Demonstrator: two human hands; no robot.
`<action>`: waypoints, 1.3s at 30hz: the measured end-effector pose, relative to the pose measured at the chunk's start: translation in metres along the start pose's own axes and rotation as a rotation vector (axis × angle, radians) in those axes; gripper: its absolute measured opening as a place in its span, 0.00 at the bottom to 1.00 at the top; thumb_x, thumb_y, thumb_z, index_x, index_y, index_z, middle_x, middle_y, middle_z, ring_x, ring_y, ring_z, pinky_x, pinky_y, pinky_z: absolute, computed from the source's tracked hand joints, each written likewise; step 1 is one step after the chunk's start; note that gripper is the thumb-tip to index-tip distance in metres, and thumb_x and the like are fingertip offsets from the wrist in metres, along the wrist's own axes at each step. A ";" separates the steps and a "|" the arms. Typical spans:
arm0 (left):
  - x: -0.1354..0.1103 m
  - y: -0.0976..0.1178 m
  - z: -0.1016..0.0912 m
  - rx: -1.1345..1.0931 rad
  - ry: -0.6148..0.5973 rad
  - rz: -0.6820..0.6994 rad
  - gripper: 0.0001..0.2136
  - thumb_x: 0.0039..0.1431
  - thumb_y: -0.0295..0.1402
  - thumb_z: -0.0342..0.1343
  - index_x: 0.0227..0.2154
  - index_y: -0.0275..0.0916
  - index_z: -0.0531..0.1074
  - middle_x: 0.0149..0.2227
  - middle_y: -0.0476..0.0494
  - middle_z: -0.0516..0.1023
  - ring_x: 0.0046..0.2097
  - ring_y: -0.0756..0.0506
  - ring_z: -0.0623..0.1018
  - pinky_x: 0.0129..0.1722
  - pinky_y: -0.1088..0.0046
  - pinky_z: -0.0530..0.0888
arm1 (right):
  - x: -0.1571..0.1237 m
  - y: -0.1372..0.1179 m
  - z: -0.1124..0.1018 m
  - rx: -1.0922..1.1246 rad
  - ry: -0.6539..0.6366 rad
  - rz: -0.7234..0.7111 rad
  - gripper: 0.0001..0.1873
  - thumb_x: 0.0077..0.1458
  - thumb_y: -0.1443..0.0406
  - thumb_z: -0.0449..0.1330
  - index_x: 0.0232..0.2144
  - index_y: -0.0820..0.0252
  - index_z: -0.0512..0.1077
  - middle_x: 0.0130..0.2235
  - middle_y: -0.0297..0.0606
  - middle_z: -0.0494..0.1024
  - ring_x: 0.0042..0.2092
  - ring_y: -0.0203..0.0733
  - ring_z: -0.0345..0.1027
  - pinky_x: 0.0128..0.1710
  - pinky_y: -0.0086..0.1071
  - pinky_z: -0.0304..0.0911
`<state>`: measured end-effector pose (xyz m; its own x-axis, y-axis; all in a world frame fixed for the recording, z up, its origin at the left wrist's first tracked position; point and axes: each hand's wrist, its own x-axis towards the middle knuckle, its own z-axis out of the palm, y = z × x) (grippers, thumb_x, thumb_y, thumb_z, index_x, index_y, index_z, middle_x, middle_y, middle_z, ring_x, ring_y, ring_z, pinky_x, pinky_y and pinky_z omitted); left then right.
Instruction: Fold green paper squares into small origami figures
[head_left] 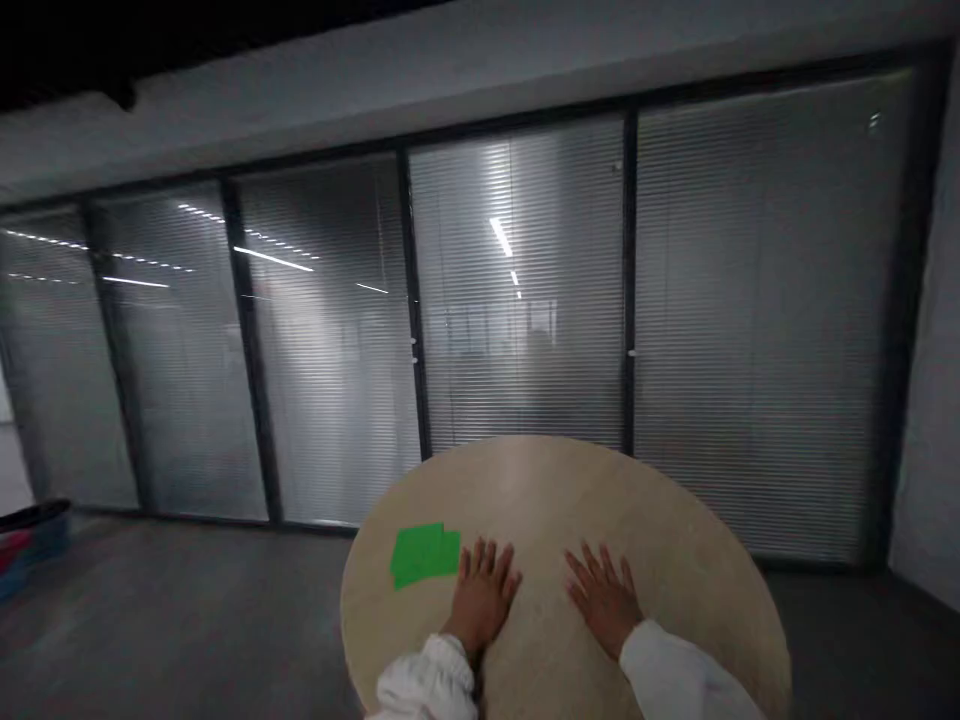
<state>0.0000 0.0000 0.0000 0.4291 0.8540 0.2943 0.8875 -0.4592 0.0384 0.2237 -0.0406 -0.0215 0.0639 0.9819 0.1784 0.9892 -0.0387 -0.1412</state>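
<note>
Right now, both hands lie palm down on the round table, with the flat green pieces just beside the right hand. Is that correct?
Not quite: the head view shows the flat green pieces just beside the left hand, not the right hand. Both hands do lie palm down on the round table.

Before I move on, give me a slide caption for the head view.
Left hand and right hand palm-down on a round table, green sheets beside the left.
</note>
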 end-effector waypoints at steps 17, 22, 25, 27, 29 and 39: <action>0.003 0.030 -0.022 -0.013 -0.127 -0.004 0.25 0.66 0.45 0.31 0.63 0.49 0.56 0.66 0.40 0.56 0.67 0.36 0.52 0.63 0.48 0.51 | -0.006 0.006 -0.025 0.040 -0.118 0.040 0.29 0.63 0.49 0.38 0.64 0.43 0.49 0.69 0.35 0.45 0.68 0.54 0.36 0.65 0.55 0.33; 0.003 0.032 -0.025 -0.017 -0.133 -0.006 0.24 0.67 0.44 0.32 0.62 0.48 0.57 0.66 0.39 0.56 0.67 0.35 0.53 0.63 0.48 0.51 | -0.005 0.007 -0.024 0.047 -0.118 0.030 0.29 0.63 0.49 0.37 0.64 0.43 0.48 0.69 0.35 0.45 0.68 0.53 0.36 0.65 0.55 0.33; 0.002 0.032 -0.026 -0.019 -0.135 -0.005 0.24 0.67 0.44 0.33 0.62 0.48 0.57 0.66 0.39 0.57 0.67 0.36 0.53 0.63 0.48 0.51 | -0.004 0.008 -0.023 0.043 -0.116 0.028 0.29 0.63 0.49 0.37 0.64 0.44 0.49 0.68 0.35 0.46 0.68 0.54 0.36 0.64 0.55 0.33; 0.002 0.032 -0.027 -0.019 -0.140 -0.009 0.24 0.67 0.44 0.32 0.62 0.48 0.57 0.66 0.39 0.57 0.67 0.36 0.53 0.63 0.48 0.51 | -0.004 0.007 -0.023 0.041 -0.114 0.026 0.29 0.63 0.49 0.37 0.64 0.44 0.49 0.68 0.35 0.46 0.68 0.54 0.36 0.64 0.55 0.33; 0.002 0.033 -0.028 -0.018 -0.145 -0.012 0.25 0.67 0.44 0.32 0.63 0.48 0.57 0.66 0.39 0.56 0.67 0.36 0.53 0.63 0.48 0.51 | -0.004 0.007 -0.023 0.038 -0.117 0.026 0.29 0.64 0.49 0.37 0.64 0.44 0.49 0.68 0.35 0.46 0.68 0.54 0.36 0.64 0.55 0.33; 0.001 0.034 -0.033 -0.007 -0.165 -0.019 0.24 0.66 0.43 0.33 0.63 0.48 0.57 0.66 0.40 0.56 0.67 0.37 0.53 0.63 0.49 0.51 | -0.003 0.007 -0.019 0.049 -0.109 0.027 0.29 0.63 0.48 0.37 0.64 0.43 0.49 0.69 0.35 0.46 0.68 0.54 0.36 0.64 0.54 0.32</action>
<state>0.0255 -0.0229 0.0331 0.4349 0.8907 0.1325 0.8946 -0.4442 0.0496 0.2335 -0.0477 -0.0043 0.0733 0.9950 0.0677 0.9795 -0.0590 -0.1926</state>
